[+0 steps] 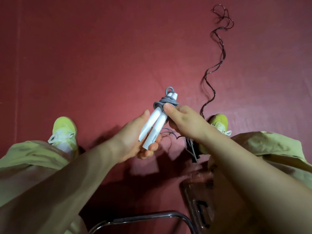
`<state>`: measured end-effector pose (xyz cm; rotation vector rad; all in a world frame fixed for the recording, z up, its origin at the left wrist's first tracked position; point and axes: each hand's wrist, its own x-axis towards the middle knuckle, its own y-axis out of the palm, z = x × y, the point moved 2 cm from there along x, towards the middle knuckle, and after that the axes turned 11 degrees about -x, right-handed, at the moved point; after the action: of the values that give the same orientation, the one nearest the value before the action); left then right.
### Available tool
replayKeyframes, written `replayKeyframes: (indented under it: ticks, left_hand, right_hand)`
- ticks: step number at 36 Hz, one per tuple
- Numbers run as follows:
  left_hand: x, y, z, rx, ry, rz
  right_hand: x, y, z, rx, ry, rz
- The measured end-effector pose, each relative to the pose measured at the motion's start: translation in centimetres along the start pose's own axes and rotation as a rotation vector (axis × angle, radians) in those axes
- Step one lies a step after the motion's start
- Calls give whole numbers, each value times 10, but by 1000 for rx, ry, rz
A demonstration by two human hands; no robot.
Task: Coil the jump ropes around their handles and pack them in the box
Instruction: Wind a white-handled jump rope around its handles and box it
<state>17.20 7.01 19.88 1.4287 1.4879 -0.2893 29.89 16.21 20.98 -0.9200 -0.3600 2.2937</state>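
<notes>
Closest in, the person's left hand [135, 141] cups the bottom ends of two white handles [154, 127], fingers curled under them, and the right hand [184, 121] pinches the top, thumb pressed on the gray rope [166, 102] wrapped there. The bundle looks light; the handles look hard, and the bendy rope may spring loose, so holding over the wraps seems best. Farther out, a dark rope [217, 53] lies wiggly on the red floor [101, 48], and no box can be made out.

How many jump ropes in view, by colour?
Grey rope, coiled around white handles, held by both hands: 1
Dark rope, loose on the red floor: 1
Total: 2
</notes>
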Motion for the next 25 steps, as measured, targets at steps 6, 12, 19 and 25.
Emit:
replayKeyframes:
  ticks: [6, 12, 19, 25]
  left_hand:
    - [5, -4, -3, 307, 148, -235]
    - [2, -6, -10, 503, 200, -296]
    - [-12, -16, -12, 703, 298, -409]
    - [-36, 1, -38, 826, 386, -442]
  right_hand:
    - [-4, 6, -1, -260, 59, -160]
    - [-4, 9, 3, -256, 80, -145]
    - [-12, 11, 17, 107, 141, 77]
    - [-31, -9, 42, 228, 121, 34]
